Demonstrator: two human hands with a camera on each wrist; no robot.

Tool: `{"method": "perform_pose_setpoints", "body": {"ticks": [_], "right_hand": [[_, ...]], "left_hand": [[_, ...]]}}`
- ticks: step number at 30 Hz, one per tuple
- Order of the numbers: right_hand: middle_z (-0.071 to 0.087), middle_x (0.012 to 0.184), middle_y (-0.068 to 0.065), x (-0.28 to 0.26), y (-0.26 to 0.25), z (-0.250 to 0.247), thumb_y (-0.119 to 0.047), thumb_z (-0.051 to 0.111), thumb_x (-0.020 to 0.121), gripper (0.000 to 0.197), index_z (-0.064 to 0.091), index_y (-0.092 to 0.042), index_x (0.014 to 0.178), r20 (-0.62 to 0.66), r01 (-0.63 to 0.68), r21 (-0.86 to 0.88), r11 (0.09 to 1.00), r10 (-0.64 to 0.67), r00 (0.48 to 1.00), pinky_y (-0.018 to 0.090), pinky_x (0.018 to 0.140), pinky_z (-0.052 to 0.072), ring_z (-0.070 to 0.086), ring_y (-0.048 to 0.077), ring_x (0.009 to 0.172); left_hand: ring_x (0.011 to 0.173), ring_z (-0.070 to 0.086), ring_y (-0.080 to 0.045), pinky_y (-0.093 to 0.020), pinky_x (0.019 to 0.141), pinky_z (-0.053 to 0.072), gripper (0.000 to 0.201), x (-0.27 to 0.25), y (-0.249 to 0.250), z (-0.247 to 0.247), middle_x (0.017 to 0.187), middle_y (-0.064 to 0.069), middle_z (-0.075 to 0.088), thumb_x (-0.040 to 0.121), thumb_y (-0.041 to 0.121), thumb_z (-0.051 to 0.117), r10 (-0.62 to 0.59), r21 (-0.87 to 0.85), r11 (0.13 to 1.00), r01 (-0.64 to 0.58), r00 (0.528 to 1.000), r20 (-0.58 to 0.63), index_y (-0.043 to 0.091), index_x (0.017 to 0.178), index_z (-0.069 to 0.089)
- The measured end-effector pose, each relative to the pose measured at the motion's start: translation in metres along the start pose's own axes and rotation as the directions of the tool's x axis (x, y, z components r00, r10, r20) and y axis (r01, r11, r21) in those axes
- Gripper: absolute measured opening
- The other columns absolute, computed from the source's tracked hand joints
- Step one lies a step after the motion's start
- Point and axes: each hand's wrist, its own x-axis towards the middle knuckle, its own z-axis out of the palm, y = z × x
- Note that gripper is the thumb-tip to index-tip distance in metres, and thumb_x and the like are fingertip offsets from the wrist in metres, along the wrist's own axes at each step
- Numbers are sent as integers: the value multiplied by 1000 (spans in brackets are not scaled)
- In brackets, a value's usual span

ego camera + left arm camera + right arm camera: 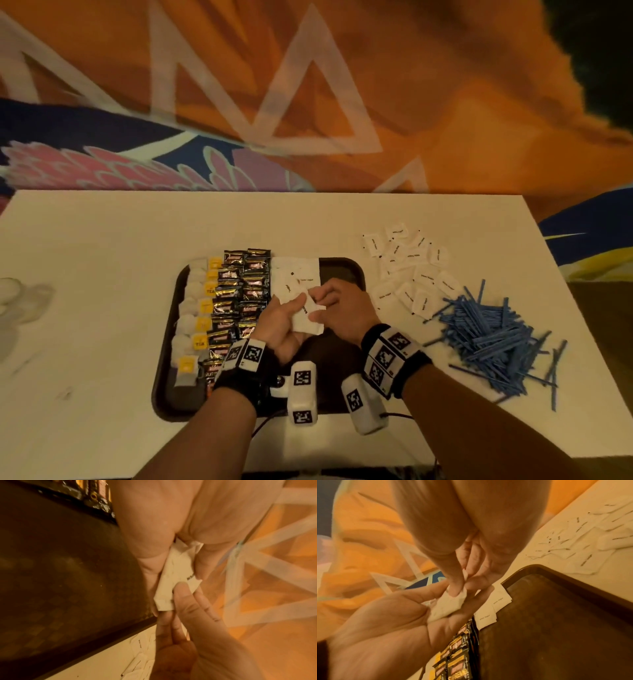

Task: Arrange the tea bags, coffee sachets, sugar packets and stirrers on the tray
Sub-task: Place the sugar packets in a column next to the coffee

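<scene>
Now | step: sugar row | left hand point(277, 320) grip cradles sugar packets point(306, 317) above tray point(356, 274) | right hand point(342, 308) grip pinches one | next: lay it beside coffee sachets point(245, 284)

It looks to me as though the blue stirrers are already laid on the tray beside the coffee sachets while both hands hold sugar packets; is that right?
Not quite: the blue stirrers lie heaped on the table, right of the tray, as the head view shows. Both hands do hold sugar packets.
</scene>
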Motion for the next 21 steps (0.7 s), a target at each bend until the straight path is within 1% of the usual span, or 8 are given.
{"method": "perform_pose_setpoints", "body": {"ticks": [3, 6, 8, 11, 14, 16, 18, 21], "right_hand": [[71, 82, -8, -2, -7, 12, -10, 79, 71, 23, 61, -23, 78, -22, -7, -20, 1000, 7, 1000, 28, 78, 55, 67, 7, 81], [70, 80, -8, -8, -16, 25, -11, 76, 74, 18, 63, -19, 83, -24, 21, -68, 997, -23, 999, 20, 74, 49, 65, 5, 80], [65, 79, -8, -13, -21, 36, -13, 80, 73, 24, 64, -16, 91, -25, 42, -38, 998, -43, 999, 17, 70, 48, 61, 2, 73], [55, 81, -11, -13, -26, 48, -17, 84, 70, 44, 61, -21, 108, -22, 65, -39, 997, -66, 998, 15, 66, 44, 52, 2, 67], [57, 82, -14, -9, -30, 57, -16, 82, 73, 43, 64, -25, 112, 15, 67, -107, 992, -65, 998, 16, 68, 43, 54, 1, 67], [61, 84, -11, -9, -30, 64, -16, 79, 76, 30, 66, -22, 103, -17, 70, -133, 989, -72, 997, 12, 65, 41, 55, 1, 70], [63, 83, -8, -8, -25, 68, -20, 76, 78, 17, 65, -20, 92, -107, 56, -112, 992, -68, 992, 14, 64, 43, 57, 4, 73], [67, 87, 0, -6, -22, 70, -24, 73, 82, 17, 60, -18, 92, -180, -60, 36, 998, 65, 981, 28, 68, 56, 65, 14, 77]], "left_hand": [[94, 67, -28, -46, 79, 54, 23, -9, 5, -15, 105, -14, 69, 99, 9, 45, 13, 7, 1000, -13, 999, 32, 12, 118, 58], [96, 66, -30, -44, 76, 56, 23, -13, 13, -31, 107, -15, 69, 95, 11, 53, 27, 116, 993, -26, 1000, -10, 7, 117, 61], [95, 68, -33, -49, 80, 57, 23, -14, 17, -41, 105, -17, 71, 91, 15, 61, 35, 220, 975, -24, 999, -42, 6, 112, 65], [97, 68, -36, -60, 92, 49, 30, -16, 23, -53, 102, -16, 72, 85, 35, 69, 49, 416, 909, -20, 997, -59, 13, 105, 70], [104, 66, -34, -49, 90, 53, 42, -20, 28, -60, 109, -17, 70, 90, 45, 57, -27, 340, 940, 35, 999, -30, 12, 114, 66], [106, 65, -31, -39, 84, 56, 37, -23, 31, -65, 115, -17, 68, 95, 35, 52, -80, 288, 956, 62, 995, 52, 9, 121, 62], [100, 68, -27, -36, 79, 57, 30, -28, 35, -66, 112, -17, 69, 94, 16, 55, -86, 296, 954, 53, 991, 102, 6, 122, 59], [95, 68, -29, -40, 81, 56, 25, -32, 41, -71, 105, -17, 71, 91, 6, 60, -14, 380, 925, 3, 1000, 25, 2, 116, 62]]}}
